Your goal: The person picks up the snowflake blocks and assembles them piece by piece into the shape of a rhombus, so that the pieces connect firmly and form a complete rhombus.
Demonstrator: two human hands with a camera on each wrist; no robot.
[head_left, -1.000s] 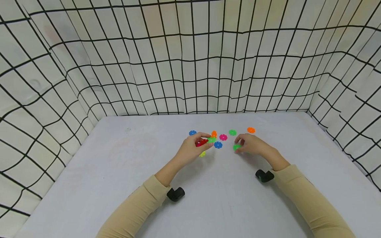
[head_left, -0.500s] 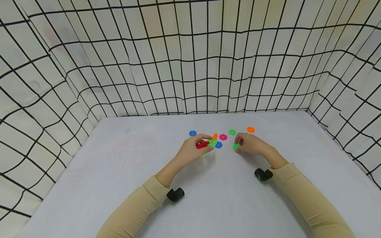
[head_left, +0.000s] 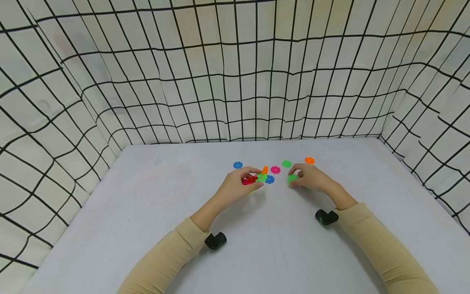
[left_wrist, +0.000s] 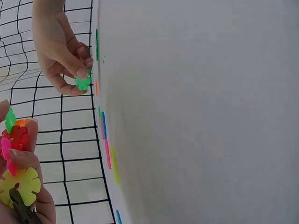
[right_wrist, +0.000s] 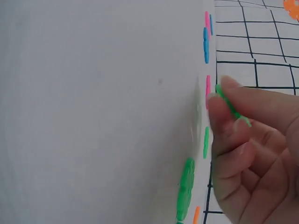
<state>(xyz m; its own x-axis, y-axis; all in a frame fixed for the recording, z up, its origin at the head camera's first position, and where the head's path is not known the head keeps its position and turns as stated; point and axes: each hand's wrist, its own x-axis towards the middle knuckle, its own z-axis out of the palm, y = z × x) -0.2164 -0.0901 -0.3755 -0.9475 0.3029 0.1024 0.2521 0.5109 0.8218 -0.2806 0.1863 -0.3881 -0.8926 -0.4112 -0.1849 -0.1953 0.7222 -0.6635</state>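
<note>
My left hand [head_left: 238, 181] holds a joined string of notched plastic snowflake discs. In the left wrist view it includes a green disc [left_wrist: 10, 120], an orange disc [left_wrist: 22, 122], a red disc [left_wrist: 17, 136], a pink disc [left_wrist: 7, 149], a yellow disc [left_wrist: 28, 183] and a dark piece [left_wrist: 21, 205]. My right hand [head_left: 310, 177] pinches one loose green snowflake disc [right_wrist: 233, 106] between thumb and fingers, a little above the table. A gap separates the two hands. The curled fingers hide part of the string.
Loose discs lie on the white table [head_left: 147, 228]: blue ones [head_left: 238, 165] [head_left: 270, 179], a pink one [head_left: 275, 170], a green one [head_left: 287, 163] and an orange one [head_left: 309, 161]. Another green disc [right_wrist: 186, 189] lies near the right hand. Black-gridded walls [head_left: 235, 90] stand behind.
The front end of the string in my left hand has tipped slightly downward. My right fingers have shifted around the green disc, which sits slightly higher. Both arms stay nearly in place.
</note>
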